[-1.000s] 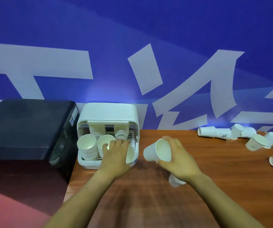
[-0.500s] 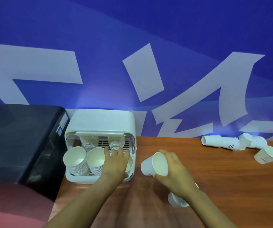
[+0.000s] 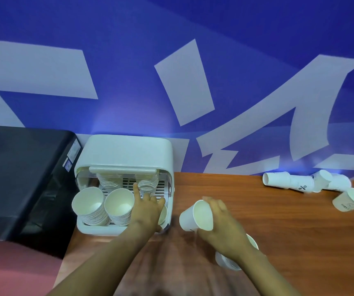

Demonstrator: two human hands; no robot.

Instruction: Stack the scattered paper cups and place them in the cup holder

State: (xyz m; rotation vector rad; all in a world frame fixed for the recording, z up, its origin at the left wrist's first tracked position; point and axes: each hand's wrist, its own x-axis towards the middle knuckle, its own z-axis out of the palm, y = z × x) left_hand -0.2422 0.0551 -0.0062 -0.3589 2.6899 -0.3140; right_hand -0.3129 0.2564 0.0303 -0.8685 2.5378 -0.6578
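Cup holder (image 3: 127, 150): white box with rounded top, open front, at the back-left corner of the wooden table (image 3: 278, 231), against the blue wall (image 3: 171, 28).
Stacks in holder: 2 tall stacks of paper cups at the front, the left stack (image 3: 88, 207) and the middle stack (image 3: 119, 207), mouths tilted toward the camera; 2 more stacks (image 3: 107, 182) hang at the back, under the lid.
Left hand (image 3: 147, 210): inside the holder's front-right part, fingers spread over a third cup (image 3: 163, 213) that is mostly hidden; whether it grasps that cup, cannot tell.
Right hand (image 3: 220, 229): grasps 1 single cup (image 3: 195, 215) on its side, mouth toward the camera, just right of the holder, above the table.
Under right wrist: a short cup stack (image 3: 227, 262) lies near the table's front edge.
Scattered cups (image 3: 299, 183): several lie on their sides along the back-right edge; 1 more (image 3: 352, 199) sits a little forward of them.
Left of table: black appliance (image 3: 22, 167), touching or just beside the holder.
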